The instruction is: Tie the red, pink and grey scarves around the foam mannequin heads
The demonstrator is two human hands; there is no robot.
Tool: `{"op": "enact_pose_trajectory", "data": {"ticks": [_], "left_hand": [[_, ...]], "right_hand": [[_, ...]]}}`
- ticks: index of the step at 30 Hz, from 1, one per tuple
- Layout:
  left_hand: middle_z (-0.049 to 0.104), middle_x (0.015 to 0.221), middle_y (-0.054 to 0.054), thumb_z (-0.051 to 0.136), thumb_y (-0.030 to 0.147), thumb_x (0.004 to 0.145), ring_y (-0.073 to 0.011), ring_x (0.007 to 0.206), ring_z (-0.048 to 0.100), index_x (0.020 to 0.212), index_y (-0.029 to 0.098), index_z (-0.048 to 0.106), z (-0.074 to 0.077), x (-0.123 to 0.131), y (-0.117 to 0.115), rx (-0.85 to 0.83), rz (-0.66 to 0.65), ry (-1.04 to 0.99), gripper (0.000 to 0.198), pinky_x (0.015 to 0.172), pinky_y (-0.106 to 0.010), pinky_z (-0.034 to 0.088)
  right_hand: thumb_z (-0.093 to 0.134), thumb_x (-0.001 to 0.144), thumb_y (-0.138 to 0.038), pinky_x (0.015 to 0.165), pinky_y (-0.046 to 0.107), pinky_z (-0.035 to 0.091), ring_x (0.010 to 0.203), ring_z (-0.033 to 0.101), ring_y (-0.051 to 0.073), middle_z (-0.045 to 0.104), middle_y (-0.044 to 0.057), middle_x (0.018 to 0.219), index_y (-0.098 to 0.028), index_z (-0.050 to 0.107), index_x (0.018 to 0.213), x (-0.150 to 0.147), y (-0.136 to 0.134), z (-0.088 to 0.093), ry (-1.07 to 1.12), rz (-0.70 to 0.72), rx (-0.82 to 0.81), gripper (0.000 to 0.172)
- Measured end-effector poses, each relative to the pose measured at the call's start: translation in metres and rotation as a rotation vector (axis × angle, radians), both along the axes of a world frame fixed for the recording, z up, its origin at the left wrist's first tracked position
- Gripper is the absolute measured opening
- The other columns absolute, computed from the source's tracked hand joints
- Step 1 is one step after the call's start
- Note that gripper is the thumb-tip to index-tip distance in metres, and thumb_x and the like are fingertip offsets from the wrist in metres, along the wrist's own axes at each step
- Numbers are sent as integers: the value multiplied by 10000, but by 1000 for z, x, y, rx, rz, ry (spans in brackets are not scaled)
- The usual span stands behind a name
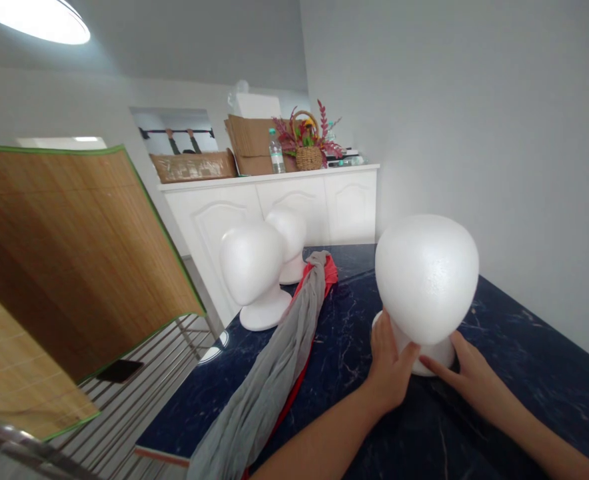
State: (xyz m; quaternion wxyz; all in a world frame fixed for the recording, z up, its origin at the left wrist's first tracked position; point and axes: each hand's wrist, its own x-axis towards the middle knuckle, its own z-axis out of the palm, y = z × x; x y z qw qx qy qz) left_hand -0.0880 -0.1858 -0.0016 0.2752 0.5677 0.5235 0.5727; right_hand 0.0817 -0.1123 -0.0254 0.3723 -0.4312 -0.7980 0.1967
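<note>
A white foam mannequin head (427, 277) stands upright on the dark blue marbled table (344, 353). Both my hands are around its neck, just above the base. My left hand (392, 367) grips the neck from the left, its thumb across the near side. From the right my right hand (467, 370) holds it, thumb pointing inward; some fingers are hidden behind the neck. Left of my hands lies a long grey scarf (279, 360), with a red scarf (330, 270) partly under it.
Two more foam heads, a nearer one (254, 263) and a farther one (290, 233), stand left of the scarves. A white cabinet (294, 193) bears boxes, a water bottle (276, 152) and a flower basket (308, 158). Left is a bamboo mat (74, 253) above a metal rack (149, 373).
</note>
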Motion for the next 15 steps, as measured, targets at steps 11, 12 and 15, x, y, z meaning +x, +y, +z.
{"op": "enact_pose_trajectory", "data": {"ticks": [11, 12, 15], "left_hand": [[500, 1393, -103, 419, 306, 919, -186, 1297, 463, 1357, 206, 391, 104, -97, 39, 279, 530, 267, 450, 1120, -350, 341], [546, 1345, -101, 408, 321, 930, -177, 1253, 504, 1321, 198, 428, 114, -116, 56, 136, 573, 470, 410, 1084, -325, 375], [618, 1243, -153, 451, 374, 912, -241, 1182, 574, 1194, 153, 539, 128, -162, 103, -247, 617, 806, 369, 992, -357, 439]], "right_hand": [[552, 754, -703, 1082, 554, 389, 1361, 413, 382, 425, 98, 1490, -320, 301, 1497, 26, -19, 47, 375, -236, -330, 873], [551, 762, -695, 1076, 536, 406, 1359, 418, 373, 427, 89, 1488, -326, 295, 1500, 25, -23, 51, 400, -237, -328, 864], [562, 772, -669, 1029, 491, 475, 1322, 466, 365, 438, 90, 1478, -314, 272, 1511, 20, -31, 60, 442, -244, -339, 870]]}}
